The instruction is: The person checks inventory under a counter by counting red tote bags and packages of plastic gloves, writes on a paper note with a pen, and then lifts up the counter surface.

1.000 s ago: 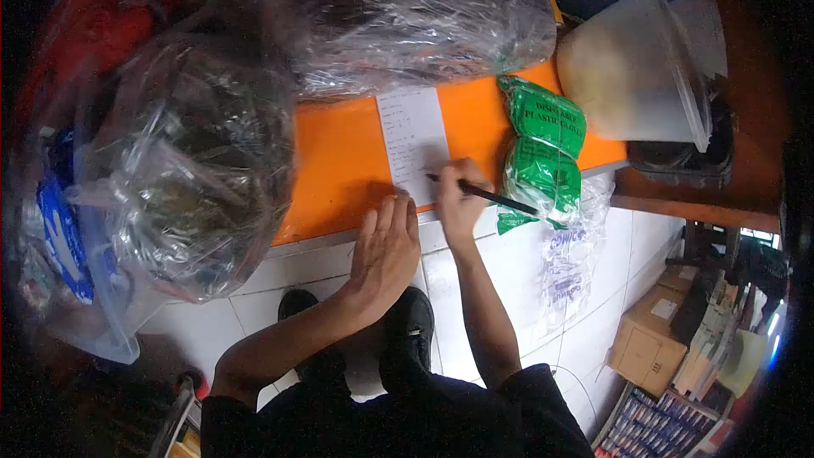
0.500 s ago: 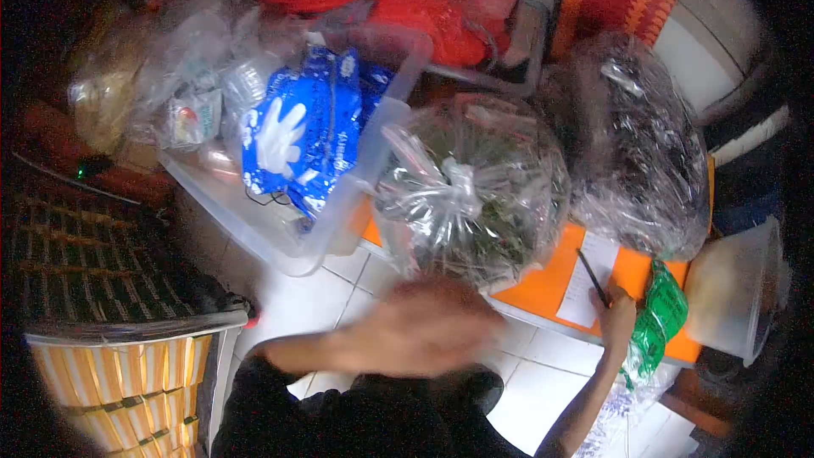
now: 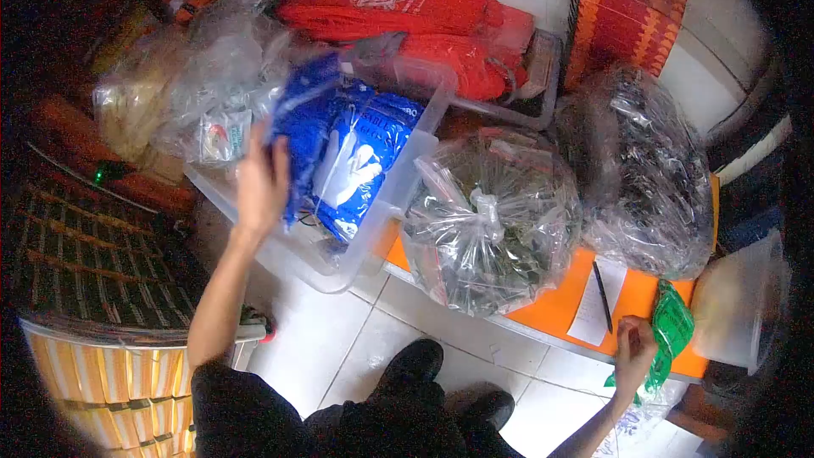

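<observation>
My left hand reaches over the clear plastic bin, fingers closed at the edge of a blue glove pack that is tilted up and blurred. Beside it in the bin lies another blue glove pack with a white glove printed on it. My right hand is over the edge of the orange surface, its fingers curled in with nothing visible between them. Just left of it, a black pen lies on a white paper slip. A green plastic bag is right beside that hand.
Knotted clear bags with dark contents stand on the orange surface, alongside a larger dark bag. Red bags are stacked behind. A woven basket is at left, a translucent tub at right. White floor tiles show below.
My left hand has moved from the middle up and left into the bin, and a glove pack has been lifted and tilted. My right hand has let go of the pen.
</observation>
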Motion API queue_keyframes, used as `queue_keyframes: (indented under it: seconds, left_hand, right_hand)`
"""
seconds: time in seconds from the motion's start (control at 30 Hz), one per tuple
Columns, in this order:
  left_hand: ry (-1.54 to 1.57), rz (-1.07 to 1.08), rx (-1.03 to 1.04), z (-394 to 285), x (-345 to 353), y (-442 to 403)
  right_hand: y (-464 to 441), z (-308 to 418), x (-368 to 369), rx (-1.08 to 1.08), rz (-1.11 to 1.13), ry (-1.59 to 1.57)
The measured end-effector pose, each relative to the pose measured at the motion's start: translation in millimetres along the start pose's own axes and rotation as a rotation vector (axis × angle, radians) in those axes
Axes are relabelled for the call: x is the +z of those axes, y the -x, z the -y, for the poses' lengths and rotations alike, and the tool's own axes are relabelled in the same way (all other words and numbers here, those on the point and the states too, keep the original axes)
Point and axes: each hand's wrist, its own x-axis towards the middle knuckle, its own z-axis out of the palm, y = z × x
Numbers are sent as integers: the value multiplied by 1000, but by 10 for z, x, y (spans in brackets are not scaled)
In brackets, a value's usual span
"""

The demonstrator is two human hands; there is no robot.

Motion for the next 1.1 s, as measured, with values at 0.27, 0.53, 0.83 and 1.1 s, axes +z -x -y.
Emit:
queue_keyframes:
  seconds: [0.27,0.53,0.83,1.1]
  left_hand:
    - [-290,-422,401,79,-537,-393]
    - [-120,198,234,436,425,-292]
    - [-707,37,410,804,750,-638]
    - [-955,798,223,203,583,-1028]
  right_hand:
    - [99,174,-61,6,46,-11]
    - [217,210,-112,3,59,58]
    - [240,173,-123,-22,60,41]
    - [214,300,-29,-66,102,-41]
